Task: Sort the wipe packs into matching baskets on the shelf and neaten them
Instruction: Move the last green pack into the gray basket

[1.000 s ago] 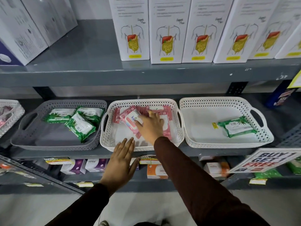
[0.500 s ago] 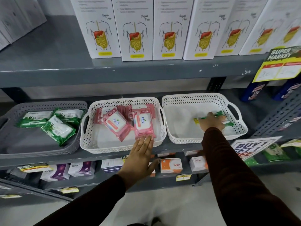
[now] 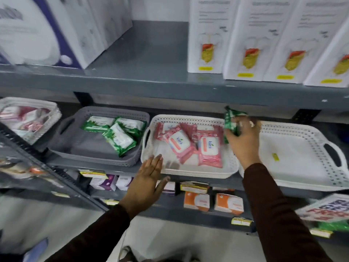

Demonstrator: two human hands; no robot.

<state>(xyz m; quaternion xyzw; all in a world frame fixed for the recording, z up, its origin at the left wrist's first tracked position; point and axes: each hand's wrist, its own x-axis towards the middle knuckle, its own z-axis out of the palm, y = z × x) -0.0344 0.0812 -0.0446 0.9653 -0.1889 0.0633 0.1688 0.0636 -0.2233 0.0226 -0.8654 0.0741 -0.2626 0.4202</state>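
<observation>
My right hand [image 3: 243, 140] grips a green wipe pack [image 3: 231, 119], lifted above the right edge of the middle white basket [image 3: 188, 172]. That basket holds several pink wipe packs [image 3: 209, 152]. To its left a grey basket [image 3: 90, 157] holds three green wipe packs [image 3: 120, 138]. The right white basket [image 3: 309, 178] holds only a small yellow sticker [image 3: 275, 156]. My left hand [image 3: 146, 183] is flat and open, its fingertips at the front rim of the middle basket, holding nothing.
Another white basket [image 3: 47, 120] with pink packs sits at the far left. The shelf above [image 3: 170, 82] carries white boxes [image 3: 245, 38]. A lower shelf holds small orange boxes [image 3: 196, 201] and purple boxes [image 3: 105, 183]. A promo sign [image 3: 326, 209] hangs at lower right.
My right hand has lifted the green pack out of the right white basket and carried it left, over the middle basket's edge. My left hand stays at the middle basket's front rim.
</observation>
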